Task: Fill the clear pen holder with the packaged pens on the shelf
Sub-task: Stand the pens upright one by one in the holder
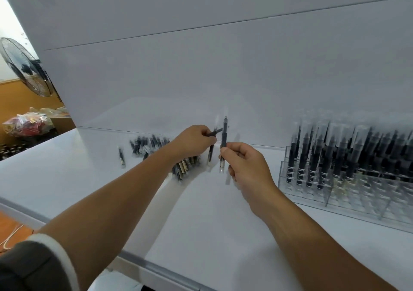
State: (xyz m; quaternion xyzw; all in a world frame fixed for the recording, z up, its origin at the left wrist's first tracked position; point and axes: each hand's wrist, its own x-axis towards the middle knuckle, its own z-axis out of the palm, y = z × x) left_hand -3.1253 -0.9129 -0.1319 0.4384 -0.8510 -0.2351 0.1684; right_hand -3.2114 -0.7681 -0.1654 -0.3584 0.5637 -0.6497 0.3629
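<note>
A heap of packaged black pens lies on the white shelf near the back wall. My left hand is above the heap's right end and grips a pen or two, blurred by motion. My right hand pinches one packaged pen and holds it upright just right of the left hand. The clear pen holder stands at the right, its rear rows filled with upright black pens and its front slots showing no pens.
A single pen lies apart, left of the heap. The shelf's metal front edge runs across the bottom. Past the shelf's left end are a standing fan and a bag of goods.
</note>
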